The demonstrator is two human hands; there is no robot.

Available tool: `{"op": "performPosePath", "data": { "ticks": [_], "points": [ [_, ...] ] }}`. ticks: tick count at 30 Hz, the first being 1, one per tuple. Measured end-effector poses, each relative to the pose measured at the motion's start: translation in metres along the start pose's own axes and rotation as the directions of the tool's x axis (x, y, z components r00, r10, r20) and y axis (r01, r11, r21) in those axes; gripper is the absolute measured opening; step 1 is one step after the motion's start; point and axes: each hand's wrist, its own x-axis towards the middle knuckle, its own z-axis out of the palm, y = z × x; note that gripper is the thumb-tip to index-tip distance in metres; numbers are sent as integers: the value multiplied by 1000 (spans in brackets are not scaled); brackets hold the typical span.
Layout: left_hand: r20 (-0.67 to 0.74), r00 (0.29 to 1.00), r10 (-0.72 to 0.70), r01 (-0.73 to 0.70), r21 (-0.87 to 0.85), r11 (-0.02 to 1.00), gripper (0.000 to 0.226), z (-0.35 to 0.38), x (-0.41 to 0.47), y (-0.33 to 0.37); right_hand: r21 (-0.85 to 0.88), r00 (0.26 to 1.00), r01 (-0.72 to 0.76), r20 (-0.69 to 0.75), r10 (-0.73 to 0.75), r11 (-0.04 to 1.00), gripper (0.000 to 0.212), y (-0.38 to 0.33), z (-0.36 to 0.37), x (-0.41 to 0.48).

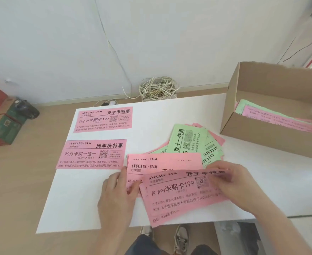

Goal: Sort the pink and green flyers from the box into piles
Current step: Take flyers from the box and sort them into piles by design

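Pink flyer (181, 196) reads "AVOCADO GYM", "月卡99学期卡199".

Cropped, covered and blurred

The box (262, 140) runs off the right edge, and its near wall hides most of the flyers inside (273, 116). On the right hand (232, 181), blurred fingertips (223, 176) cover a corner of the top pink flyer (177, 199). The left hand (118, 196) covers part of the pink stack (160, 162), which half buries the green flyers (188, 138).
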Motion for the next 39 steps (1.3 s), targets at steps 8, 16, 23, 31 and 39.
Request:
{"op": "performPosePath", "data": {
  "ticks": [8,16,23,31,39],
  "points": [
    [39,997,-65,76,-490,869,48,-3,-4,-2,-11,983,126,-135,-126,992,57,17,15,-7],
    [202,973,-115,231,-774,590,53,-25,-5,1,31,979,158,-137,-152,987,45,19,21,-11],
    [288,953,-97,298,-819,490,40,-30,-11,14,80,973,174,-167,-159,981,32,15,20,-18],
    [363,931,-33,273,-636,722,29,-32,10,17,-168,975,81,-193,-113,982,40,15,19,-4],
    [325,944,-67,167,-292,942,49,-19,17,28,-454,954,16,-260,-149,891,54,17,35,5]
  ]
}}
